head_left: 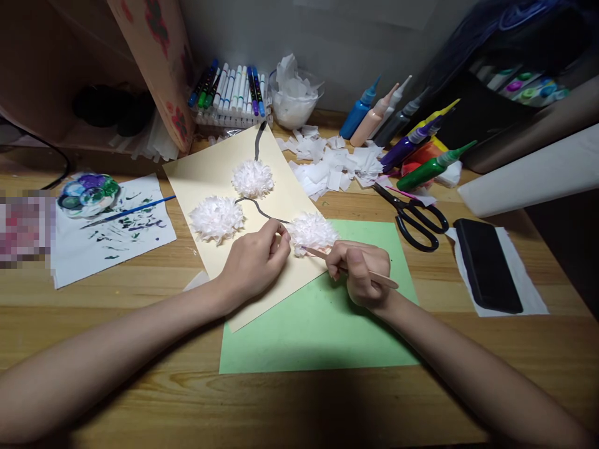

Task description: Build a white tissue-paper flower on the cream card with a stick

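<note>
My right hand [362,268] is closed around a slim wooden stick [381,279]. The stick's narrow tip touches the lower edge of a fluffy white paper flower [312,232]. On the other side of that flower, my left hand [257,259] has thumb and forefinger pinched together at the petals; whatever is between them is too small to make out. Two more white paper flowers [253,178] sit on the cream sheet [248,312], joined by dark painted stems [258,142]. Under the cream sheet lies a green sheet [318,343].
White paper scraps [334,167] lie behind the sheets, near black scissors [416,221] and upright paint bottles [369,121]. A phone [486,265] rests at right. Left are a paint palette [88,194] and a blue brush [133,212]. Markers [234,87] and a scrap-filled bowl [296,103] stand behind.
</note>
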{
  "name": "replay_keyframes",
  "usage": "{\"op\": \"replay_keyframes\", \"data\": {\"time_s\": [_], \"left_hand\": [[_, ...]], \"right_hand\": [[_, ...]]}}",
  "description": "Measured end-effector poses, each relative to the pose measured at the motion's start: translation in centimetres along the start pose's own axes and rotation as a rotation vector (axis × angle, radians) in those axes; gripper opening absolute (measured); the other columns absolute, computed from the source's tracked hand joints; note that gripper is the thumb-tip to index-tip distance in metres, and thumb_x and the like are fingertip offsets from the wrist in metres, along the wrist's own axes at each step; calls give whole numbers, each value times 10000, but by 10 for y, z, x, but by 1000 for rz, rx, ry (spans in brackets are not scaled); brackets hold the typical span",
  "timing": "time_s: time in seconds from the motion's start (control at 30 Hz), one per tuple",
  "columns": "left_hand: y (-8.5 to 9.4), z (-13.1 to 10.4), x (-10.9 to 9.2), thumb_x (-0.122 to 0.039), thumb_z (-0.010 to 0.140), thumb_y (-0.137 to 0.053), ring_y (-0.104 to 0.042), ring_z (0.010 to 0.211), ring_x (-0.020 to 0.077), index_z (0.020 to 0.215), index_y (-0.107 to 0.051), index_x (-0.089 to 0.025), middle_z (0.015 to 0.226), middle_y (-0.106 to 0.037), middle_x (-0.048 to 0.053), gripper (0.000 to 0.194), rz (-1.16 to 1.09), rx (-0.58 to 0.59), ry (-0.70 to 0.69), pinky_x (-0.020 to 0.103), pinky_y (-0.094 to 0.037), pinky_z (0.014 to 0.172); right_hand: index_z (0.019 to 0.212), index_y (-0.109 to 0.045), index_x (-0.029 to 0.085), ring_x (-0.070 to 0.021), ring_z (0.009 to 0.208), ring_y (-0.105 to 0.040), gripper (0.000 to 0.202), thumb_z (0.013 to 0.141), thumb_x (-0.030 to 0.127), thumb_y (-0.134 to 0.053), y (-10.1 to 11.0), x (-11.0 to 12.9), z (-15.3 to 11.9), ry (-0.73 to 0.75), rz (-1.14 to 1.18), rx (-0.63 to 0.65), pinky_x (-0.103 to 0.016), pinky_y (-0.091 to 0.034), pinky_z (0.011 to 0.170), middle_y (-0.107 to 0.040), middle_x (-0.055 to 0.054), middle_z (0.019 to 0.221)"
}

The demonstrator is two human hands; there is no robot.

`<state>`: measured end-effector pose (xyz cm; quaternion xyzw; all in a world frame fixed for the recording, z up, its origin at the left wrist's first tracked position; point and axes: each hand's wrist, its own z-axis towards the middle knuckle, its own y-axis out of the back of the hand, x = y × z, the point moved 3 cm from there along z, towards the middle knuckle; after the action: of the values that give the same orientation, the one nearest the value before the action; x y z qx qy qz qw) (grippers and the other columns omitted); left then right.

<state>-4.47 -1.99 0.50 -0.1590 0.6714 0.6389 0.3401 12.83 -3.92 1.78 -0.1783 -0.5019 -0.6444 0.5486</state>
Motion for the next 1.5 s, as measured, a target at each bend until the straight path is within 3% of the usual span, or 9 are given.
{"op": "replay_keyframes", "data": {"time_s": [0.17,0.4,0.53,0.7,0.87,1.0,1.1,1.23,1.5], "left_hand": [[0,0,-1,-285,891,-421,-376,490,88,853,-499,-186,529,-433,-64,131,-10,11,10,224,-254,523],[0,-1,-1,-276,886,-421,-369,490,91,848,-499,-187,531,-430,-61,124,-8,4,0,229,-251,526],[-1,0,0,-265,885,-419,-370,488,92,849,-497,-189,527,-430,-62,115,-13,4,0,228,-250,523],[0,0,0,-271,886,-418,-388,492,98,844,-491,-189,531,-427,-61,117,4,1,2,229,-261,526],[2,-1,-1,-263,887,-399,-427,504,110,826,-475,-196,542,-452,-55,118,8,10,5,227,-286,527],[3,-2,-1,-273,894,-384,-452,515,119,810,-456,-202,564,-477,-47,132,6,24,11,231,-305,534],[4,-2,-2,-277,899,-371,-464,517,126,809,-454,-207,559,-476,-46,140,5,30,13,232,-309,534],[4,-1,-3,-268,902,-364,-485,530,132,805,-455,-209,596,-535,-31,146,14,38,18,235,-320,540],[4,-3,-2,-281,907,-350,-499,537,139,812,-458,-213,649,-586,-14,159,14,31,17,236,-318,540]], "right_hand": [[556,-469,192,-89,463,-453,489,980,304,-255,-3,-2,2,-27,-21,-18,-260,-381,515,-488,11,504],[501,-456,198,-77,352,-429,550,954,466,-297,-5,-16,5,-381,217,-217,-245,-376,420,-447,31,400],[482,-432,202,-73,325,-410,563,934,517,-312,-7,-19,9,-450,279,-288,-238,-371,398,-412,43,370],[492,-463,192,-76,375,-439,545,942,470,-334,-6,-10,4,-352,154,-211,-243,-352,410,-467,24,434],[474,-444,196,-95,403,-433,546,952,423,-310,22,1,12,-112,55,-193,-267,-354,459,-458,14,428],[715,-567,195,-130,572,-552,208,874,325,-534,43,-18,40,-155,-242,-112,-262,-401,544,-611,-5,644],[852,-578,196,-186,769,-598,65,830,256,-591,39,-40,61,-16,-451,8,-301,-440,688,-656,-49,828],[896,-571,182,-211,835,-581,63,839,206,-561,22,-66,75,107,-516,110,-310,-430,712,-648,-77,854],[765,-567,173,-189,711,-548,87,812,118,-518,22,-64,88,113,-591,90,-275,-401,627,-605,-61,724]]}}
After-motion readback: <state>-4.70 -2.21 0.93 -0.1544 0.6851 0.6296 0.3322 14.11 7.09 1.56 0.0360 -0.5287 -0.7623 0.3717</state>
